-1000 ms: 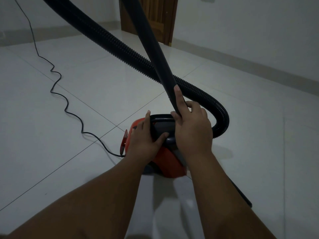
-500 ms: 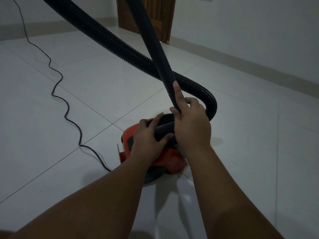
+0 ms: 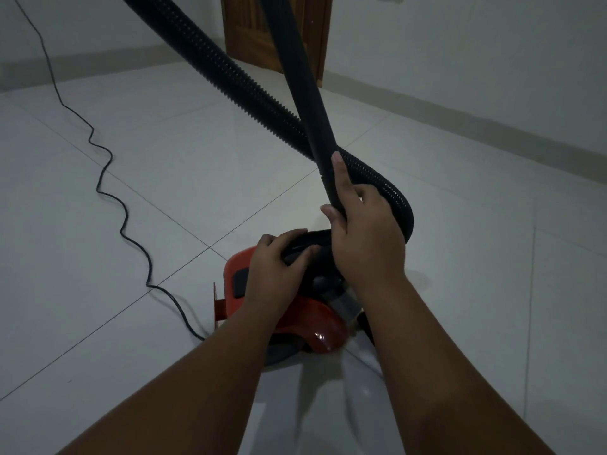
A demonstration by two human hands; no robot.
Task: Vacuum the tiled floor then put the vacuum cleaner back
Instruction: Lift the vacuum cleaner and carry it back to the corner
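vacuum (image 3: 315,326): small red and black body, it stands on the floor (image 3: 164,159) just in front of the person, near a tile joint.
left grip (image 3: 276,274): closed around the handle (image 3: 308,239) on top of the vacuum, fingers curled over it.
right grip (image 3: 364,238): closed around the lower end of the tube (image 3: 305,93), one finger stretched along it.
hose (image 3: 230,67): ribbed, it loops behind the right grip, crosses the tube and goes up out of view.
cord (image 3: 121,218): thin, it lies in waves on the floor from the back of the vacuum toward the far left.
handling: the body looks like hard smooth plastic, i judge of moderate weight, so one hand at the handle should carry it. the glossy shell would slip, so the handle is the right place to hold. the tube is stiff and long and may swing if held only at its end. the hose is soft and springy and may pull the body sideways.
risk: the cord may drag or catch when the vacuum is carried.
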